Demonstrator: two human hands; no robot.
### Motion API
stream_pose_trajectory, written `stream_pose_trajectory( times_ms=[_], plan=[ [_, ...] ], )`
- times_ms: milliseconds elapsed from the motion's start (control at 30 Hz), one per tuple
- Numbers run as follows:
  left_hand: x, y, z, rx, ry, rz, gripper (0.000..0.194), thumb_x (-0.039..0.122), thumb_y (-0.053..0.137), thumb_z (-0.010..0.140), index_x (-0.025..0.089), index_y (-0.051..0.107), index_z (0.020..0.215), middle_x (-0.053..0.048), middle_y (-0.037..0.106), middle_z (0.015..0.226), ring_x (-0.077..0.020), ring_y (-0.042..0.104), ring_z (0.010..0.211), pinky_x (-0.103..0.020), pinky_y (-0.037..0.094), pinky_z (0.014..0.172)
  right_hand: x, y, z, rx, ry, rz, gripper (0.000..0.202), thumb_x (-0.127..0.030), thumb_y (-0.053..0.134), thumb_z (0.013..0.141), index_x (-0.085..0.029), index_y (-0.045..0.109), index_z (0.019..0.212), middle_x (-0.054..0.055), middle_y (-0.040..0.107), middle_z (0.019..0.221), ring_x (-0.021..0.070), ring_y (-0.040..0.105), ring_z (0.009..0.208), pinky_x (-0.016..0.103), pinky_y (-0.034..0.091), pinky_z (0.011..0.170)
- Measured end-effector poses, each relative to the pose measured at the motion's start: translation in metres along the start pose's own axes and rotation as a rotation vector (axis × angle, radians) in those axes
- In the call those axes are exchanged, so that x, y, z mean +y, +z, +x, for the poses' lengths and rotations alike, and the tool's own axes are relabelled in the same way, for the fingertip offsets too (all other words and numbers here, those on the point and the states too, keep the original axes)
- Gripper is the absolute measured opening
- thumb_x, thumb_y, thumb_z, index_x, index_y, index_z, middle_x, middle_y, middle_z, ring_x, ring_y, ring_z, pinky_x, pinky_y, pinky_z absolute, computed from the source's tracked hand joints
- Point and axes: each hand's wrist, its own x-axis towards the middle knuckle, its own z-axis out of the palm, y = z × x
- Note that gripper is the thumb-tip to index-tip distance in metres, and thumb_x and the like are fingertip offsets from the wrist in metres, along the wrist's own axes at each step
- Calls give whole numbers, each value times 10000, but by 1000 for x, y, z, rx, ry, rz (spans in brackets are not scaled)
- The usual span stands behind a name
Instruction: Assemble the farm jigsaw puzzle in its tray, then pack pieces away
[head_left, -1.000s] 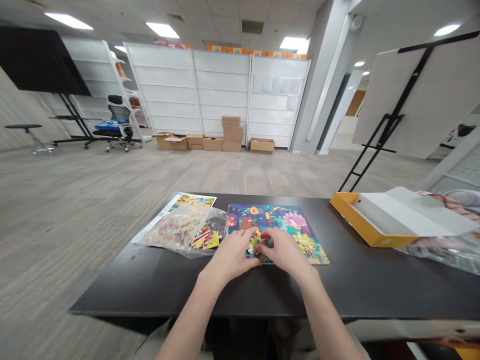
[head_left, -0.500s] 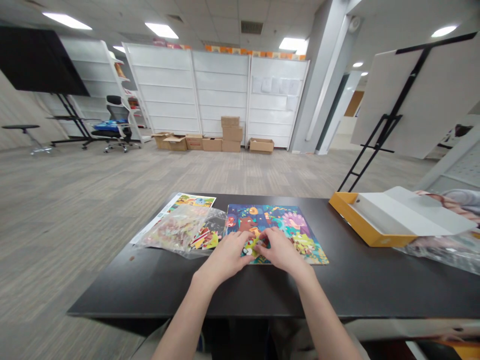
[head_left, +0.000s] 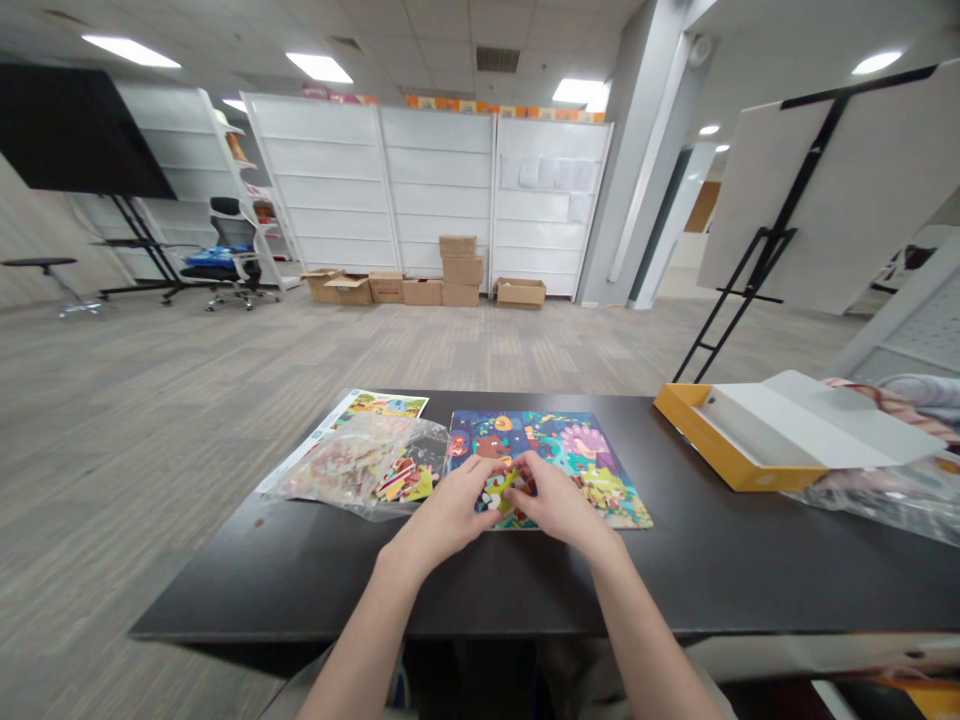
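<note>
A colourful animal jigsaw picture (head_left: 551, 432) lies flat on the black table. Over its lower left part, my left hand (head_left: 457, 505) and my right hand (head_left: 553, 500) come close together, fingers curled inward. Between them are small yellow-green jigsaw pieces (head_left: 495, 490); both hands' fingertips close on these, though the exact grip is partly hidden. More loose pieces (head_left: 602, 488) lie on the picture to the right of my right hand. Left of the picture, a clear plastic bag (head_left: 337, 460) holds pieces, and other loose pieces (head_left: 409, 480) lie at its right side.
Printed sheets (head_left: 386, 404) lie partly under the bag. An open yellow box (head_left: 720, 450) with a white lid sits at the right of the black table (head_left: 300, 570), with crumpled clear plastic (head_left: 862, 500) beside it. Cardboard boxes (head_left: 460, 270) stand by the far shelves.
The view has shifted slightly. My hands stay over the same part of the picture, with fingers moving a little around the yellow-green pieces.
</note>
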Motion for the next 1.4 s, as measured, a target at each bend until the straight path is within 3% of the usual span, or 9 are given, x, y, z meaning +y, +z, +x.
stream_pose_trajectory(
  times_ms=[133, 400, 667, 900, 1100, 1200, 1300, 1400],
  plan=[
    [1, 0, -2, -40, -19, 61, 459, 200, 630, 862, 239, 545, 1312, -77, 624, 1321, -245, 588, 1231, -386, 454, 1060, -3, 0, -1, 23, 5, -142, 195, -242, 631, 867, -167, 646, 1046, 85, 671, 1015, 219, 621, 972, 310, 424, 847],
    [5, -1, -5, -70, -75, 189, 507, 253, 707, 816, 243, 557, 1301, -72, 658, 1296, -278, 611, 1178, -404, 468, 1015, -12, -6, -7, -18, -3, -202, 206, -247, 631, 844, -196, 685, 1036, 70, 711, 980, 223, 644, 912, 297, 425, 777],
    [9, -3, -4, -76, -84, 154, 517, 236, 715, 818, 243, 546, 1306, -78, 637, 1290, -270, 599, 1211, -400, 464, 1034, -1, 2, -1, -20, -27, 37, 314, -199, 644, 797, -196, 641, 1110, 52, 711, 1010, 209, 646, 927, 318, 468, 821],
    [8, -6, -7, -29, -63, 65, 520, 165, 685, 812, 247, 548, 1307, -76, 608, 1294, -249, 617, 1182, -384, 473, 1036, 8, 5, 5, -16, -79, 438, 227, -309, 541, 892, -197, 558, 1089, 56, 676, 1026, 184, 671, 928, 318, 536, 792],
    [17, -18, -18, 90, 29, 7, 486, 243, 691, 854, 277, 539, 1315, -52, 608, 1331, -227, 600, 1203, -363, 479, 1044, -3, -6, 3, -79, -50, 600, 301, -429, 620, 853, -210, 519, 1032, 4, 694, 819, 172, 667, 768, 301, 510, 709],
    [20, -36, -30, 294, 41, 144, 366, 284, 623, 916, 263, 558, 1276, -63, 606, 1323, -227, 575, 1224, -374, 455, 1073, -6, -12, 4, -38, -7, 608, 361, -490, 654, 821, -208, 526, 1007, -9, 677, 762, 163, 651, 714, 287, 491, 669],
    [16, -60, -46, 498, -30, 357, 280, 287, 553, 951, 253, 574, 1228, -78, 615, 1275, -239, 545, 1249, -398, 421, 1102, -7, -11, 8, 17, 31, 662, 415, -525, 702, 772, -210, 514, 967, -30, 649, 688, 144, 620, 615, 274, 478, 610],
    [9, -79, -62, 598, -193, 565, 332, 320, 578, 924, 222, 565, 1241, -113, 612, 1251, -291, 551, 1215, -437, 426, 1069, -14, -3, 13, 61, 41, 717, 430, -508, 735, 748, -212, 508, 961, -36, 640, 670, 128, 594, 560, 252, 457, 548]
  ],
)
